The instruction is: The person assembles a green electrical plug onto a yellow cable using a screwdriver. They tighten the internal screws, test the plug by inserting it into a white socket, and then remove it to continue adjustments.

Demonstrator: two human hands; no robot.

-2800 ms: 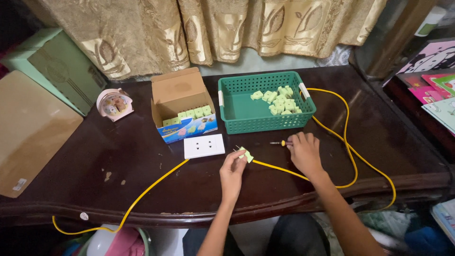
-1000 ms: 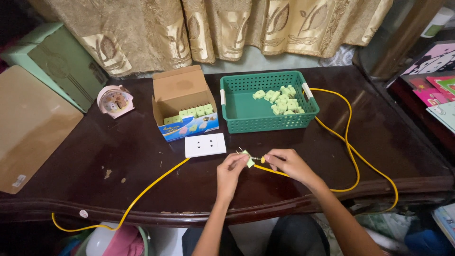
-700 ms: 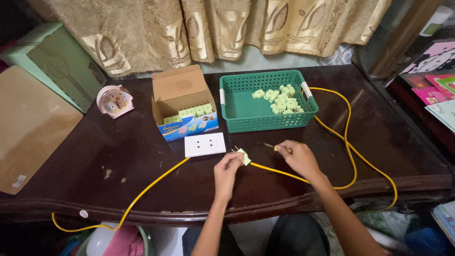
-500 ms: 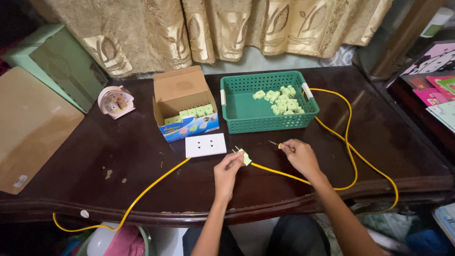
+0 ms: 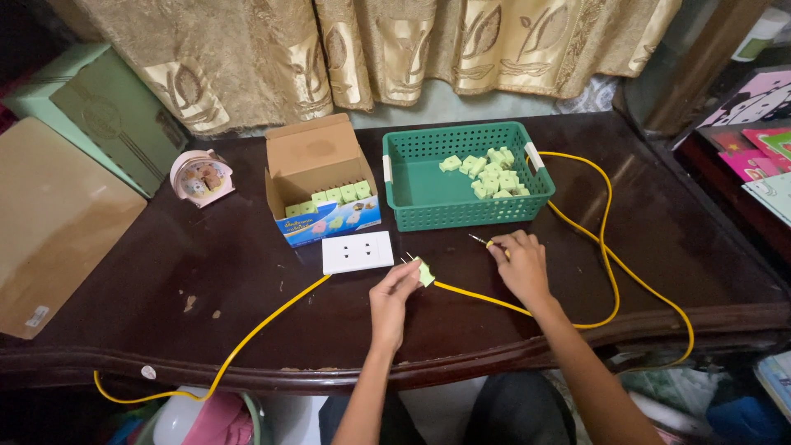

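left hand [image 5: 394,295]: my fingers are pinched around a pale green plug [image 5: 423,273], lifted just off the dark wooden table [image 5: 206,272], right of the white socket plate [image 5: 358,251].
plug direction: its two metal prongs point up and left, toward the socket plate's right edge; the long axis runs on a slant from lower right to upper left. prongs are near the plate, not in it.
yellow cable [image 5: 606,247]: it leaves the plug's back end, runs right under my right wrist, loops wide on the table and climbs to the basket's right rim. another yellow stretch runs from under the socket plate down left, off the table edge.
right hand [image 5: 519,264]: fingers curled together on a small screwdriver [image 5: 482,241]; its yellow handle is mostly hidden in my grip, the thin metal tip sticks out up-left, lying low to the table.
green plastic basket [image 5: 428,206]: behind my hands, holding a heap of pale green plugs [image 5: 490,169] in its right half.
open cardboard box [image 5: 317,177]: left of the basket, a row of green plugs inside.
pink alarm clock [image 5: 202,175]: far left of the box.
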